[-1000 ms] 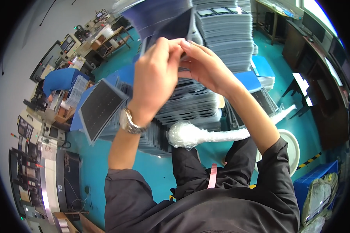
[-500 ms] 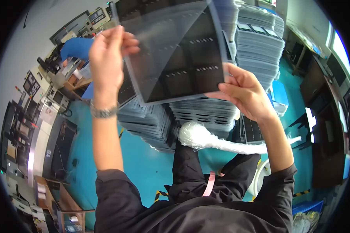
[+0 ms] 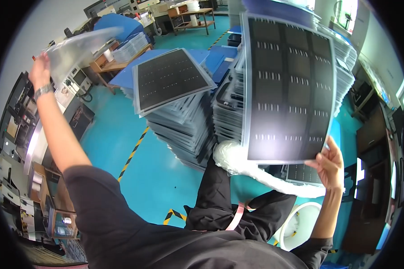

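Stretched out to the far left, my left hand point(image 3: 40, 71) is closed on the edge of a clear plastic film point(image 3: 78, 47), which trails away to the right, blurred. My right hand point(image 3: 330, 165) pinches the lower right corner of a black sheet point(image 3: 274, 94) with a clear border and rows of small light slots. That sheet stands nearly upright in front of tall stacks. Left of it, a similar black sheet point(image 3: 173, 78) lies on top of a stack of sheets point(image 3: 179, 130). A clear-wrapped white roll point(image 3: 231, 157) with a long tail lies just below the held sheet.
A white bucket point(image 3: 300, 224) stands on the floor by my right leg. Behind are more stacked sheets point(image 3: 343, 85) and a wooden table point(image 3: 191, 14). Machines line the left wall. A person in a blue top point(image 3: 121, 24) bends over at the back left. Yellow-black tape point(image 3: 134, 152) marks the floor.
My left hand has swung far left, pulling the clear film off the black sheet. My right hand has moved right and down with the sheet, uncovering the stack at left.
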The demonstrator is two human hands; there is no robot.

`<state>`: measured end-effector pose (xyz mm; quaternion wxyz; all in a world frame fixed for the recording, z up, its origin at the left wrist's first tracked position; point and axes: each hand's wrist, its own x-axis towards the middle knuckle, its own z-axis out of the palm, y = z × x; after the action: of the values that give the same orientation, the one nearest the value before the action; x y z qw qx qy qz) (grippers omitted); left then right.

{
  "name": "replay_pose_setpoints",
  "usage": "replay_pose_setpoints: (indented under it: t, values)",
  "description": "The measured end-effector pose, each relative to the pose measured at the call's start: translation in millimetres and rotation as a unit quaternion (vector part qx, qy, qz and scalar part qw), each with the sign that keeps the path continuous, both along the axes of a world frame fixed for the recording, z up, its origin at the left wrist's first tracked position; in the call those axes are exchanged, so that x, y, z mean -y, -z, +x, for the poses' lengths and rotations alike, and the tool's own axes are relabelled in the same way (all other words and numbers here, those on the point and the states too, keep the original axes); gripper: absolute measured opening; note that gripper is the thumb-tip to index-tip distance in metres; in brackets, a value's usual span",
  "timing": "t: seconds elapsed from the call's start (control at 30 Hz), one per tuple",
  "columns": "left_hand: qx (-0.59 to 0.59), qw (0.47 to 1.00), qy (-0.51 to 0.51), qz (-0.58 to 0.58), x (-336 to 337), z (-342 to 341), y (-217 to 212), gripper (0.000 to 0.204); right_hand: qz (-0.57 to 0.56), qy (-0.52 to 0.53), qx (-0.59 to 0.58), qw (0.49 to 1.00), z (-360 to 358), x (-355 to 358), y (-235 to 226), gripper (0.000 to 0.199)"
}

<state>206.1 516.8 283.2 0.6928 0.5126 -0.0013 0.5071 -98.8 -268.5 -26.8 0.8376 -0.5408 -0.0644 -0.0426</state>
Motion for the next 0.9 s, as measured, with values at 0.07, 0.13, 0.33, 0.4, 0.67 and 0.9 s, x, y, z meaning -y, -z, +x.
replay_pose_setpoints:
  t: [0.07, 0.13, 0.33, 0.4, 0.67, 0.9]
  values:
    - [-0.055, 0.980, -0.056, 0.183, 33.7, -46.9, 7.6, 0.037, 0.009, 0.000, -0.011, 1.000, 29.7, -41.4, -36.1, 0.065]
    - [-0.076, 0.951, -0.029, 0.297, 98.1, -86.8, 4.1, 0.040, -0.022, -0.084, 0.021, 0.996, 76.7, -74.6, -50.2, 0.063]
    - [-0.054, 0.871, -0.100, 0.477, 267.2, -205.4, 29.9, 0.043, -0.008, -0.206, 0.026, 0.978, 191.7, -177.4, -71.5, 0.053]
    - [-0.050, 0.868, -0.029, 0.494, 283.6, -225.8, 38.9, 0.044, -0.123, -0.205, 0.021, 0.971, 197.3, -189.6, -71.5, 0.056]
    - [0.040, 0.894, 0.142, 0.423, 355.7, -238.5, 116.9, 0.053, -0.342, 0.010, 0.330, 0.880, 133.3, -186.6, -79.2, 0.055]
    - [-0.037, 0.811, 0.465, 0.353, 421.4, -195.7, 126.4, 0.057, -0.240, -0.161, 0.279, 0.916, 96.9, -157.9, -78.5, 0.067]
